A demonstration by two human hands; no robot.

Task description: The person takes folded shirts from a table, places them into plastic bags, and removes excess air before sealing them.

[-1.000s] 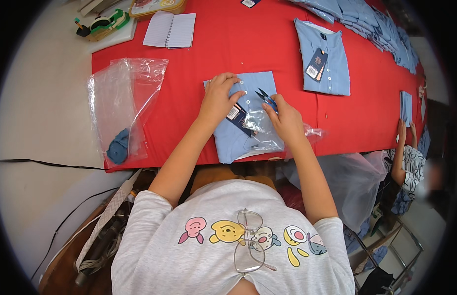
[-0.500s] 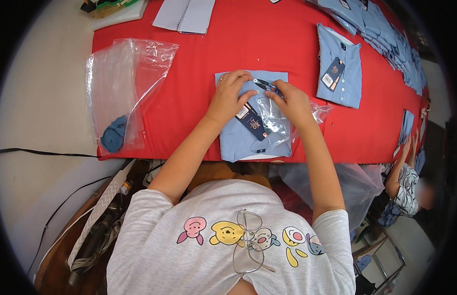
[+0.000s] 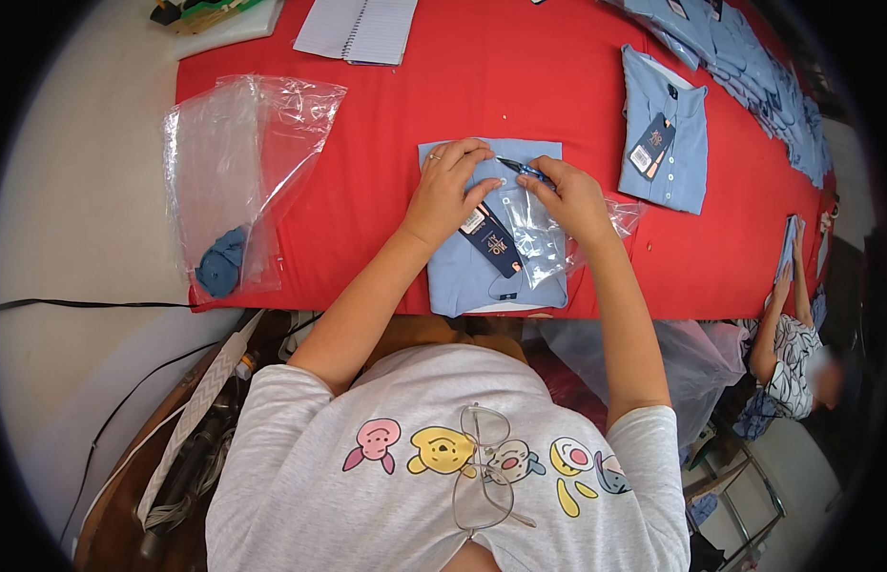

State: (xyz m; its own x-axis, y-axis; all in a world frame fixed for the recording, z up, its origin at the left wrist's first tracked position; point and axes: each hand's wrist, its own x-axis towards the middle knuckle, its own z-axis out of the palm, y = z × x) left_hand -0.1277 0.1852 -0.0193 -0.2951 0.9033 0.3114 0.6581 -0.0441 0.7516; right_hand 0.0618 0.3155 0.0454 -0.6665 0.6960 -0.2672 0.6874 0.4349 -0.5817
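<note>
A folded light-blue shirt (image 3: 453,272) lies in front of me, with a dark hang tag (image 3: 491,240) on it. My left hand (image 3: 445,191) rests on its upper left part, thumb and fingertips apart beside the buttons. In my right hand (image 3: 575,202) is a pair of small dark thread snips (image 3: 522,169), tips pointing left toward my left fingertips. Any thread there is too small to make out. A crumpled clear plastic bag (image 3: 541,250) lies over the shirt's right side, partly under my right hand.
On the red-covered table (image 3: 386,105), a second folded shirt (image 3: 687,143) lies right. Piled blue garments (image 3: 763,81) fill the far right. A large clear bag (image 3: 219,143) and blue cloth roll (image 3: 221,262) lie left, an open notebook (image 3: 358,29) behind. A co-worker (image 3: 787,357) handles blue cloth at right.
The snips have shifted slightly right and their blades look closer together. My left hand has hardly moved. At the right, the co-worker's hands have moved farther up onto the blue cloth.
</note>
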